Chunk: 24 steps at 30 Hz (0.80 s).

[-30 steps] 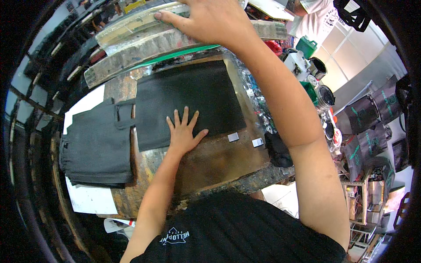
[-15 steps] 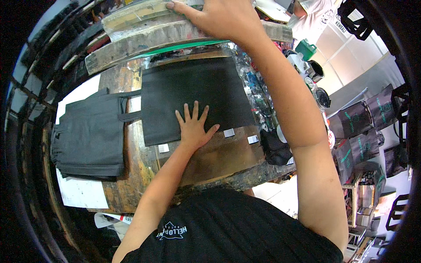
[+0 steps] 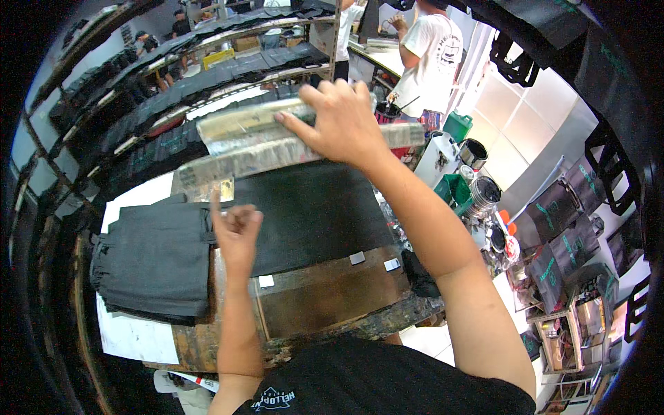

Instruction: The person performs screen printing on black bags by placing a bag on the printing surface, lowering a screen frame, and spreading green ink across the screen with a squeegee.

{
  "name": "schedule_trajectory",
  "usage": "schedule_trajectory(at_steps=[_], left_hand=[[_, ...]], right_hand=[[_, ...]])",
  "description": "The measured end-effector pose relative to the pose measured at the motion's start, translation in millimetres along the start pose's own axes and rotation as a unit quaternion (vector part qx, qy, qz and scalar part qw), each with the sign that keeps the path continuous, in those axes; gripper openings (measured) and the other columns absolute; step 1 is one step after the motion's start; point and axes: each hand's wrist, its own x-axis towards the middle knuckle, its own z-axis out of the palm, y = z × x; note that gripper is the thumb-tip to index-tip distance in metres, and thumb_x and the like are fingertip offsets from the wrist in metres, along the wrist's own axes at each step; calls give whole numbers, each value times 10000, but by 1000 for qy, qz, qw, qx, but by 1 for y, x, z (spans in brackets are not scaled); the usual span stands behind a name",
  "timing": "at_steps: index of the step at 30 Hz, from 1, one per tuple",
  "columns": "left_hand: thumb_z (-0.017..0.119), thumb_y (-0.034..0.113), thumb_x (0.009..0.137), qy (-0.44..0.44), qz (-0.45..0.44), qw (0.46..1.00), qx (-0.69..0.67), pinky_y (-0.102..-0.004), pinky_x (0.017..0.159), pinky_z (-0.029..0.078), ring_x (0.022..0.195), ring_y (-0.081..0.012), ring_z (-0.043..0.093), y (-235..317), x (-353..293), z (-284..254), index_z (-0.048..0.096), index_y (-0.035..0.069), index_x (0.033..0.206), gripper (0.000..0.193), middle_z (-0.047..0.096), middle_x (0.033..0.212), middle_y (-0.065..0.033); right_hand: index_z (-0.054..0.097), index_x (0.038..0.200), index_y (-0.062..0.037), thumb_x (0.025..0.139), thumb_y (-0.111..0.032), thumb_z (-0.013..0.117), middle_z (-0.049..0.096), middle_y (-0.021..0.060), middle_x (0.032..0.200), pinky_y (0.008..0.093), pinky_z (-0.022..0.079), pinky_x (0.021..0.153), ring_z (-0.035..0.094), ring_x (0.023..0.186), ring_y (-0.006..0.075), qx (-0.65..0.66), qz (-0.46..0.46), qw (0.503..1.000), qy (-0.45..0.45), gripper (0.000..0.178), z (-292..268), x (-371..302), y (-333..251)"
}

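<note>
A tilted screen printing frame (image 3: 263, 155) with worn wooden bars stands over the far side of the table, seen nearly edge-on. My right hand (image 3: 342, 121) grips its upper edge, thumb on the near side. Under and in front of it, a flat black fabric bag (image 3: 311, 214) lies on a brown board (image 3: 325, 297); the frame hides the bag's far edge. My left hand (image 3: 238, 235) is raised over the bag's left edge, holding nothing, index finger stretched toward the frame's left end and the other fingers bent. Left of it lies a stack of black bags (image 3: 159, 256).
Small white tabs (image 3: 266, 281) sit along the bag's near edge. Tubs and cans (image 3: 484, 190) crowd the right side. Racks of black bags (image 3: 277, 62) rise behind. A person in a white shirt (image 3: 432, 59) stands at the far right, with printed bags (image 3: 553, 207) hanging nearby.
My left hand has lifted off the bag and moved up and left toward the frame. The view has tipped up, showing more background. The frame now overlaps the bag's far edge.
</note>
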Motion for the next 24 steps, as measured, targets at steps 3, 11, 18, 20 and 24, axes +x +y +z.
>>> schedule_trajectory(at_steps=[3,11,18,20,24], left_hand=[[855,132,895,12,-3,984,-177,-325,903,556,1026,-170,670,41,13,-33,297,-41,1607,921,706,1085,-73],[1019,277,673,7,-129,981,142,-391,915,575,1041,-227,706,-23,-100,-64,608,-12,1364,855,732,1177,-127],[968,611,565,7,-3,882,470,-465,1056,345,1097,-329,617,-83,-146,-82,484,1,1556,1261,729,1188,-167],[969,598,575,3,17,882,472,-463,1032,354,1070,-325,627,-77,-144,-80,485,-12,1549,1247,730,1176,-158],[972,581,577,-1,9,890,455,-441,988,358,1025,-312,637,-75,-142,-81,495,-24,1535,1229,738,1152,-146]], right_hand=[[711,1006,-84,940,-580,665,640,143,923,480,386,856,604,957,329,28,14,999,-25,503,-11,-36,-15],[547,1311,-149,743,-284,900,607,99,1111,492,380,933,590,1098,306,44,7,956,-288,681,21,-149,-33],[547,1304,-151,727,-275,911,627,115,1134,535,403,920,598,1131,342,53,52,937,-342,694,48,-190,-28],[544,1301,-140,727,-293,915,626,123,1118,532,402,915,600,1119,362,61,52,933,-351,700,39,-180,-22],[541,1288,-136,732,-301,913,616,124,1109,521,388,910,590,1114,361,86,44,912,-400,689,28,-180,-30]])
